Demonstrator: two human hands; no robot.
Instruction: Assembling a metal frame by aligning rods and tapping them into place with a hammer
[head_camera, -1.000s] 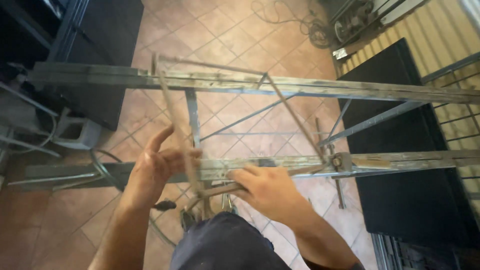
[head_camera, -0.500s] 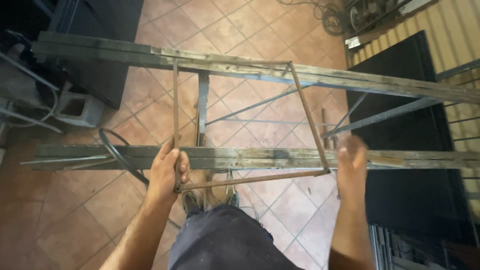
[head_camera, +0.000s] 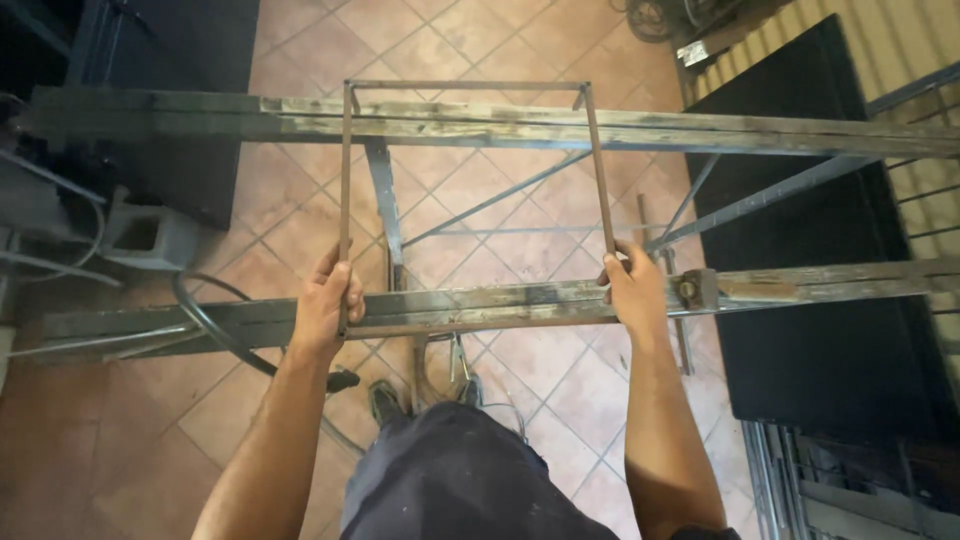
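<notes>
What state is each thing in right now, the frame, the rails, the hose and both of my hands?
Rectangular rod frame: lying flat across both rails, gripped at its two near corners.
Far rail: horizontal, bearing the frame's far end.
Near rail: horizontal, under the frame's near end.
Left hand: closed on the frame's left side.
Right hand: closed on the frame's right side.
Black hose: looped on the tiled floor.

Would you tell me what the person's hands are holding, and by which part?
Both hold a rusty square metal frame: left hand on its left side bar, right hand on its right bar, near the lower corners.
</notes>
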